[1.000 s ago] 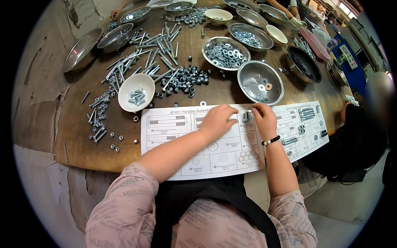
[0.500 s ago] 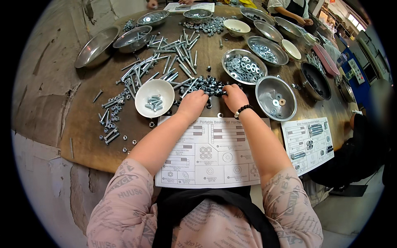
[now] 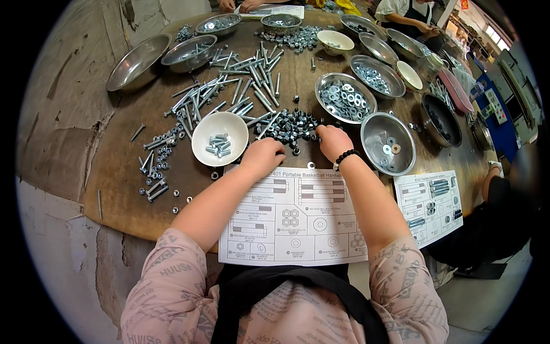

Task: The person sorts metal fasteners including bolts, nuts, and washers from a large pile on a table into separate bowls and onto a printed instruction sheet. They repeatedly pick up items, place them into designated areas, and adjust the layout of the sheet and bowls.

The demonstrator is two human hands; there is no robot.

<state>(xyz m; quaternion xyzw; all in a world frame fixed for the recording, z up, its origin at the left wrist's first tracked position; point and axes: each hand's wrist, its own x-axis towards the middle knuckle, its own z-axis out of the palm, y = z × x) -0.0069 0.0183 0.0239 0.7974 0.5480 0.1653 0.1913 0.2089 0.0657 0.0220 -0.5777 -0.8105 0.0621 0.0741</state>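
Observation:
A pile of black-and-silver nuts (image 3: pixel 293 123) lies in the middle of the table, just beyond my hands. My left hand (image 3: pixel 263 157) is curled at the near left of the pile, above the top edge of a printed parts sheet (image 3: pixel 298 229); what its fingers enclose is hidden. At the pile's right edge, my right hand (image 3: pixel 334 143), with a black bead bracelet at the wrist, has its fingers bent together beside some nuts. Whether a nut is pinched there is too small to make out. Left of the pile, a white bowl (image 3: pixel 200 150) holds several short bolts.
Long bolts (image 3: pixel 252 86) spread beyond the pile. A steel bowl of washers (image 3: pixel 324 110) and another with few washers (image 3: pixel 369 155) stand right. Loose bolts and nuts (image 3: pixel 156 163) lie left. A second sheet (image 3: pixel 417 226) is at right; co-workers' hands (image 3: pixel 243 6) show across the table.
My left hand has drawn back from the pile toward me. The right hand has shifted slightly down and stays at the pile's right edge. The whole view has moved a little.

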